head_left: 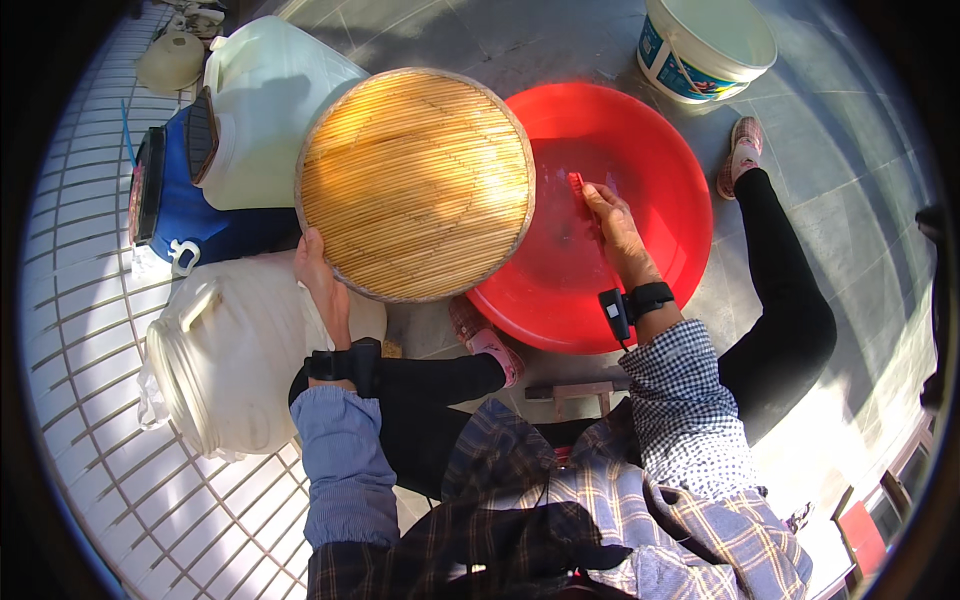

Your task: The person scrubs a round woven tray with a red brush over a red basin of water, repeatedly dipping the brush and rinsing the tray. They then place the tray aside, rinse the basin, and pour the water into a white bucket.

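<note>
A round slatted board of bamboo or reed with a bound rim point(416, 184) is tilted up toward me, wet-looking and lit by sun. My left hand point(324, 281) grips its lower left rim. Over a red plastic basin point(679, 195), my right hand point(619, 225) holds a red brush point(576, 182), its bristles partly hidden by the fingers. The brush is apart from the board. A little water seems to lie in the basin, and the board overlaps the basin's left side.
A white bucket with a printed band point(697, 60) stands beyond the basin. At left, a translucent jug point(274, 112), a blue barrel point(176, 202) and a whitish plastic barrel point(232, 352) line the tiled wall point(97, 315). A small wooden stool point(577, 391) is under me.
</note>
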Demonstrator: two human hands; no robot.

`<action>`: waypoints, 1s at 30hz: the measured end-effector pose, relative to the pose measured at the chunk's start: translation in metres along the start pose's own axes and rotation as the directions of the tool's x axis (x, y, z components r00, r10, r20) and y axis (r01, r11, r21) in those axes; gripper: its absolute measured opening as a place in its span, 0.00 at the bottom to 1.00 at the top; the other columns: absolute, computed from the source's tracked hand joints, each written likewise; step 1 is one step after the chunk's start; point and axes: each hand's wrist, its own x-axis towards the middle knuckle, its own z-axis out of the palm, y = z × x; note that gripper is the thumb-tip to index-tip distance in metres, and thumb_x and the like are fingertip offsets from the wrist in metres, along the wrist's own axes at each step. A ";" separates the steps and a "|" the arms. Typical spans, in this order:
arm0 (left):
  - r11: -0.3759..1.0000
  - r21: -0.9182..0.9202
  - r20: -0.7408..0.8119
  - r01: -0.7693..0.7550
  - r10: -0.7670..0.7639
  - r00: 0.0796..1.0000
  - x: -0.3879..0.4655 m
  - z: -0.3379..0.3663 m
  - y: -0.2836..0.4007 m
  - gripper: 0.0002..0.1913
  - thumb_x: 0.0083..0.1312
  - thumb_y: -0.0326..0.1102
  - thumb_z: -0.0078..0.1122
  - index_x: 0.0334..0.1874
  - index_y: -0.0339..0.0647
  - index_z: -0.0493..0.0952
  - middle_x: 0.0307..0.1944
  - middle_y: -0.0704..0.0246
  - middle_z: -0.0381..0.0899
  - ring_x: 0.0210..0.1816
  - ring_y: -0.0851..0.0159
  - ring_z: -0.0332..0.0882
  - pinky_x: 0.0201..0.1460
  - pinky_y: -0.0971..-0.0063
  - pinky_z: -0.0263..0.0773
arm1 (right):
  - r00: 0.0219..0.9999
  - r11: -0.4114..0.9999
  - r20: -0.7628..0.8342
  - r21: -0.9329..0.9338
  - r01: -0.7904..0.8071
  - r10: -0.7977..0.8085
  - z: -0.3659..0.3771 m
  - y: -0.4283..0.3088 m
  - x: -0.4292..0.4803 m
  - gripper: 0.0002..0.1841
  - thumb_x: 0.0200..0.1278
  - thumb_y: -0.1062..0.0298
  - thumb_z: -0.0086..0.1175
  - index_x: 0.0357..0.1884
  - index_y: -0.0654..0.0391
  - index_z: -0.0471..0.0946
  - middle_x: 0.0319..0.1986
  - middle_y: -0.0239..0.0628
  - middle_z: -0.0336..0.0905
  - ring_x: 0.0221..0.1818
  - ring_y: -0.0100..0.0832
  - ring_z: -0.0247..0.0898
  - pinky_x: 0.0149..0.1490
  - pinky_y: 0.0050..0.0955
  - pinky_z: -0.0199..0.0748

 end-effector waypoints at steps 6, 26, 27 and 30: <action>0.997 -0.052 0.211 0.049 -0.037 0.977 -0.013 0.025 0.007 0.19 0.78 0.38 0.53 0.64 0.32 0.72 0.57 0.64 0.80 0.55 0.66 0.79 0.60 0.72 0.74 | 0.985 0.986 0.063 0.039 0.160 -0.162 0.041 -0.060 -0.047 0.25 0.63 0.60 0.66 0.59 0.51 0.72 0.40 0.23 0.77 0.35 0.18 0.69 0.36 0.18 0.65; 0.990 0.141 0.671 0.026 -0.115 0.733 -0.050 0.071 0.034 0.26 0.73 0.37 0.58 0.69 0.30 0.67 0.63 0.63 0.76 0.62 0.67 0.74 0.68 0.70 0.66 | 0.982 0.956 -0.106 0.234 0.177 -0.156 -0.011 -0.063 -0.094 0.14 0.63 0.74 0.59 0.49 0.54 0.73 0.37 0.28 0.79 0.31 0.20 0.71 0.30 0.19 0.63; 0.988 0.151 0.672 0.035 -0.128 0.729 -0.051 0.072 0.035 0.26 0.73 0.38 0.58 0.69 0.30 0.67 0.63 0.63 0.76 0.62 0.67 0.74 0.68 0.70 0.66 | 0.984 0.956 -0.095 0.239 0.172 -0.153 -0.012 -0.062 -0.094 0.14 0.63 0.74 0.59 0.49 0.54 0.73 0.37 0.28 0.79 0.31 0.20 0.71 0.30 0.19 0.63; 0.984 0.162 0.654 0.077 -0.165 0.738 -0.052 0.072 0.035 0.26 0.73 0.36 0.58 0.69 0.31 0.66 0.62 0.63 0.77 0.62 0.67 0.74 0.68 0.70 0.66 | 0.980 0.953 -0.132 0.244 0.178 -0.149 -0.013 -0.059 -0.093 0.13 0.63 0.74 0.59 0.49 0.54 0.74 0.37 0.28 0.79 0.32 0.20 0.71 0.30 0.19 0.63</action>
